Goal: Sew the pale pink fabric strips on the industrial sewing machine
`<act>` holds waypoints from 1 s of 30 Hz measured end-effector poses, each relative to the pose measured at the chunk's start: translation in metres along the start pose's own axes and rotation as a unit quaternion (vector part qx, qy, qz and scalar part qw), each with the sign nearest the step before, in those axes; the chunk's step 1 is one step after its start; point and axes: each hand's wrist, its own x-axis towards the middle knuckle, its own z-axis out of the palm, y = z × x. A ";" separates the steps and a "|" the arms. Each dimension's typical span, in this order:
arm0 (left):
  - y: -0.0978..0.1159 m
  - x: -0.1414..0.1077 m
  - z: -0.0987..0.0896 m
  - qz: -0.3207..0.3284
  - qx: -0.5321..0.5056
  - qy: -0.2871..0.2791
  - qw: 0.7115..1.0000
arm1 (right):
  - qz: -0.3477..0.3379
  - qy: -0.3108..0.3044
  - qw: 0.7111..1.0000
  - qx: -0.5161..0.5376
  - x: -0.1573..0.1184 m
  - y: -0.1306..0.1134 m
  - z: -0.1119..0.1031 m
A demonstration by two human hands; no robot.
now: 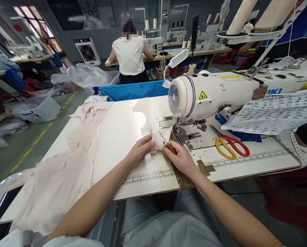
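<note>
A pale pink piece of fabric (156, 134) lies in front of the sewing machine (212, 89), one corner reaching to the presser foot (175, 129). My left hand (140, 150) is closed on the near left edge of this piece, its fingertips pressed on the cloth. In my right hand (181, 158) is an awl (171, 148) with a wooden handle, gripped between thumb and fingers. Its thin metal shaft points up and left over the fabric. Part of the cloth's lower edge is hidden by my fingers.
Scissors (229, 145) with red and yellow handles lie right of the needle area. More pink fabric (63, 181) spreads over the table's left side. A handwritten sheet (274, 113) hangs at the machine. Measuring scales (148, 176) run along the front edge. A person (129, 55) sits ahead.
</note>
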 end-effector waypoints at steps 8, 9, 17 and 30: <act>0.009 0.000 -0.005 0.042 -0.022 0.031 0.998 | -0.012 -0.043 0.999 0.003 -0.005 0.000 0.000; 0.009 0.000 -0.005 0.044 -0.021 0.031 0.998 | -0.012 -0.044 0.999 0.004 -0.005 0.000 0.000; 0.004 -0.001 -0.009 0.025 0.010 0.045 0.999 | -0.007 0.018 0.999 0.031 -0.009 0.001 0.000; 0.019 -0.014 -0.010 0.052 0.211 -0.115 0.969 | 0.048 -0.073 0.961 0.262 0.027 -0.018 -0.001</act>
